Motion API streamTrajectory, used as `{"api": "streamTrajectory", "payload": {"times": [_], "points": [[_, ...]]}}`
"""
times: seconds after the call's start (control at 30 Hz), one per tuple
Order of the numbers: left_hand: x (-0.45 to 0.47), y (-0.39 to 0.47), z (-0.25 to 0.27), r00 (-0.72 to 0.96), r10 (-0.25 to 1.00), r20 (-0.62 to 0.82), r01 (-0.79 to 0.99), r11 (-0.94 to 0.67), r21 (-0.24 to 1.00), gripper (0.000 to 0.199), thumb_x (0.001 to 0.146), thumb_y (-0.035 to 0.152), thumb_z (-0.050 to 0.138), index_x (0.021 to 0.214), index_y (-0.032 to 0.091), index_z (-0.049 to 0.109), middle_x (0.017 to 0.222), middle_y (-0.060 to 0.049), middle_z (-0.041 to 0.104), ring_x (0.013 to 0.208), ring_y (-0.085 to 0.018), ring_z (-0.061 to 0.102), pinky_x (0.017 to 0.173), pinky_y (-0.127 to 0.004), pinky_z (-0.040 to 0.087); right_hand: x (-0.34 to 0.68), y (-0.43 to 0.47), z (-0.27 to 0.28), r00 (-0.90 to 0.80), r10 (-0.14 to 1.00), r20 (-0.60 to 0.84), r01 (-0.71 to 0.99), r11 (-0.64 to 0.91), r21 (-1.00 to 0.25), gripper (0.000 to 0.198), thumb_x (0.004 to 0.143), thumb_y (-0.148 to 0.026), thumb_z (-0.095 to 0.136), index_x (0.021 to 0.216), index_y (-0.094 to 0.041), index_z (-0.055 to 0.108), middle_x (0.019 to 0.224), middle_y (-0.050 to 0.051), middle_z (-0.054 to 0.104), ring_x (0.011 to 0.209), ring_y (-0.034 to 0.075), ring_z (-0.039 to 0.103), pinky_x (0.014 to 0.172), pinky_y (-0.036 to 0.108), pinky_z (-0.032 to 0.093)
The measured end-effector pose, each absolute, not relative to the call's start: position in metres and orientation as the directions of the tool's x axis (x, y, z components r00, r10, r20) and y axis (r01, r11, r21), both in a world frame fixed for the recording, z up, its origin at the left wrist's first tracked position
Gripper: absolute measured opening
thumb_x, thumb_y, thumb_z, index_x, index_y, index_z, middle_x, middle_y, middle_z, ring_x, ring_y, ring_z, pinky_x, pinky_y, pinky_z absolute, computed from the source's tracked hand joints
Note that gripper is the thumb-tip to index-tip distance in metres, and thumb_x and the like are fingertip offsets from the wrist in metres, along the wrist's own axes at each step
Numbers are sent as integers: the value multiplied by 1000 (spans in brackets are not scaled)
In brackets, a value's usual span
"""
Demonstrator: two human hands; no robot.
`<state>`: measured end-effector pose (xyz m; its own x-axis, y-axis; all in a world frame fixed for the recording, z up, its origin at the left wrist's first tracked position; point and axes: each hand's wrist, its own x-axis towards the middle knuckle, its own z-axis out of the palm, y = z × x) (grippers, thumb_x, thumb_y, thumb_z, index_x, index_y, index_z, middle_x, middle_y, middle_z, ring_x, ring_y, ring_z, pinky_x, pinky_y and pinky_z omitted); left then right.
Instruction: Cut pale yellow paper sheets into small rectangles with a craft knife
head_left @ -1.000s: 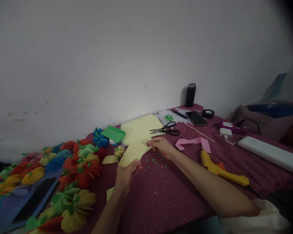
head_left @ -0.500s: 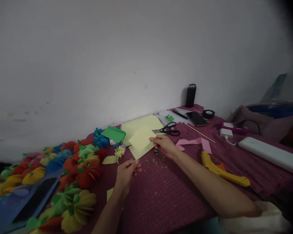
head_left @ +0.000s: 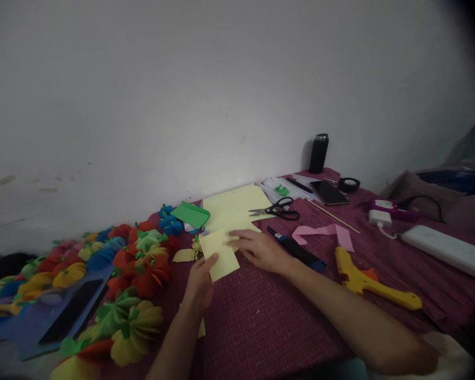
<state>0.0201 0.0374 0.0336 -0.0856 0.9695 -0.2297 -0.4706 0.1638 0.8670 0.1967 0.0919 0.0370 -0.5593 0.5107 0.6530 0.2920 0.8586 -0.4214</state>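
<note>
My left hand (head_left: 200, 282) pinches a pale yellow rectangular sheet (head_left: 224, 261), thumb on top, above the table. Fingers stretched out, my right hand (head_left: 263, 250) is at the sheet's upper right edge; whether it touches the sheet I cannot tell. Behind them a larger pale yellow sheet (head_left: 237, 203) lies flat, and black-handled scissors (head_left: 279, 209) rest partly over its right edge. Close to my left hand are a yellow cut piece (head_left: 184, 255) and a bundle of yellow shreds (head_left: 197, 245), partly hidden by the held sheet.
Colourful pumpkin-shaped pieces (head_left: 142, 264) crowd the left side, near folded green material (head_left: 190, 214). A utility knife (head_left: 296, 249), pink strip (head_left: 324, 232) and yellow glue gun (head_left: 374, 282) lie right. Farther back are a phone (head_left: 329, 192), tape roll (head_left: 349, 184) and black can (head_left: 319, 154).
The small yellow sheet has come off the larger ones toward me and is now in my left hand. My right hand has opened its pinch. The utility knife has come into view.
</note>
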Motion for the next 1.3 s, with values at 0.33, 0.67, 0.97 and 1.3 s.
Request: {"api": "streamTrajectory", "payload": {"times": [0.33, 0.67, 0.97, 1.3], "points": [[31, 33, 25, 18, 989, -146, -346, 143, 927, 33, 67, 25, 66, 95, 9, 62, 78, -10, 68, 69, -20, 64, 61, -28, 49, 181, 92, 28, -403, 891, 210, -39, 212, -976, 27, 69, -39, 57, 58, -14, 55, 48, -5, 43, 45, 6, 35, 44, 19, 26], [31, 32, 17, -3, 985, -175, -173, 172, 970, 35, 66, 31, 66, 89, 5, 65, 71, -11, 68, 59, -20, 63, 54, -28, 47, 197, 108, 35, -153, 981, 117, -93, 104, -990, 28, 64, -43, 59, 63, -15, 58, 53, -3, 50, 43, 6, 36, 43, 20, 26], [27, 38, 30, -104, 980, -171, -401, 116, 909, 38, 64, 28, 67, 96, 9, 61, 82, -11, 67, 71, -22, 63, 64, -29, 48, 182, 93, 25, -464, 877, 127, 56, 172, -984, 26, 67, -39, 57, 64, -13, 59, 53, -4, 47, 49, 6, 37, 47, 19, 28], [12, 30, 41, 197, 949, -247, 216, 203, 955, 27, 63, 36, 64, 77, 13, 66, 57, 0, 60, 48, -10, 50, 43, -18, 31, 201, 91, 27, -832, 523, -186, 284, 113, -952, 20, 62, -32, 62, 67, -13, 63, 53, -4, 51, 49, 7, 42, 49, 19, 33]]}}
